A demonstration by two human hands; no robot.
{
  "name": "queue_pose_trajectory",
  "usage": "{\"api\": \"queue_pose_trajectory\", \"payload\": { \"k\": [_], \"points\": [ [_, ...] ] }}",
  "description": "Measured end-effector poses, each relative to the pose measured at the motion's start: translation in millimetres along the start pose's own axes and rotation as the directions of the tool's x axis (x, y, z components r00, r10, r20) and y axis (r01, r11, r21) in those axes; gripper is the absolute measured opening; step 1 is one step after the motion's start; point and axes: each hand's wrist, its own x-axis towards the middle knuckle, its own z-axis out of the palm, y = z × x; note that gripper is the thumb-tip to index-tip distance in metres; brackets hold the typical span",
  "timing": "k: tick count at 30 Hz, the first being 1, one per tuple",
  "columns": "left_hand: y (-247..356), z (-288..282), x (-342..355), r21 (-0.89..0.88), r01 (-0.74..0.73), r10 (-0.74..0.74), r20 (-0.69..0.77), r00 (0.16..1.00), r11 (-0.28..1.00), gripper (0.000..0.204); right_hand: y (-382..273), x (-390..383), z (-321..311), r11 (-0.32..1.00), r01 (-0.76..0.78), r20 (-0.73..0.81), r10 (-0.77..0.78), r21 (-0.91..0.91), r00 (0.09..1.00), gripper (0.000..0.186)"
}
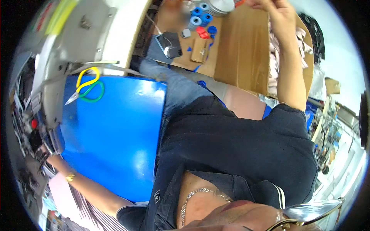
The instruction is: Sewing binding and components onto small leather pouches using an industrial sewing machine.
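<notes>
My right hand (271, 9) is raised at the top edge, fingertips pinched around a red object (239, 3), beside a stack of white discs (219, 7). My left hand (48, 153) is at the grey sewing machine (54, 100) on the left, its fingers hidden among the dark parts. Yellow-and-green scissors (86, 84) lie on the blue board (115, 138) beside the machine.
A side table holds blue spools (196, 21), a phone (173, 44) and a tan rectangular item (199, 52). An open cardboard box (241, 54) holds pale pink pieces. Cluttered racks (327, 138) stand at right; striped fabric (84, 210) lies lower left.
</notes>
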Motion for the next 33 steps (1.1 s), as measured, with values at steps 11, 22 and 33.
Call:
{"api": "queue_pose_trajectory", "payload": {
  "k": [11, 22, 33],
  "points": [
    [151, -22, -237, -0.378, 0.179, -0.194, -0.002, 0.981, 0.908, 0.037, 182, -58, -154, 0.912, -0.391, -0.258, 0.35, -0.128, 0.901, 0.027],
    [155, -28, -239, -0.319, 0.166, -0.174, 0.005, 0.985, 0.933, 0.04, 219, -58, -98, 0.429, -0.173, -0.16, 0.066, -0.887, 0.985, 0.026],
    [145, -25, -240, -0.366, 0.148, -0.166, -0.018, 0.986, 0.919, 0.04, 131, -11, -212, 0.498, -0.144, -0.173, -0.012, -0.855, 0.985, 0.03]
  ]
}}
